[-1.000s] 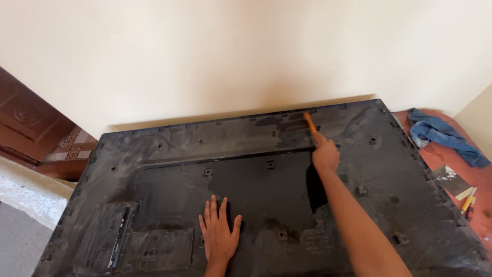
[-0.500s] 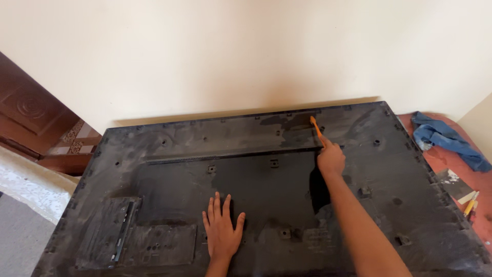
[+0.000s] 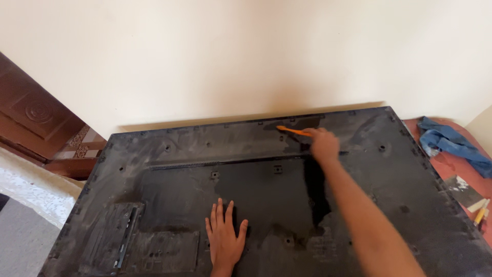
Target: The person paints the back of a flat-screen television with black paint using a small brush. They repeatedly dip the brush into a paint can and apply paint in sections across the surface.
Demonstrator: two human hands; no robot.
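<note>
Orange-handled brush (image 3: 292, 131), clamped in the right hand (image 3: 324, 145), has swung from upright to lying flat near the far edge of the dusty black television back panel (image 3: 169, 205), suggesting sweeping continues, while the left hand (image 3: 225, 238) stays pressed flat, fingers spread.

A room in a home is showing here: a plain cream wall (image 3: 246, 51) is rising behind, a carved dark wooden door (image 3: 31, 118) is standing at the left, patterned floor tiles (image 3: 82, 143) are lying beside it, and a blue cloth (image 3: 451, 143) is sitting crumpled at right.
</note>
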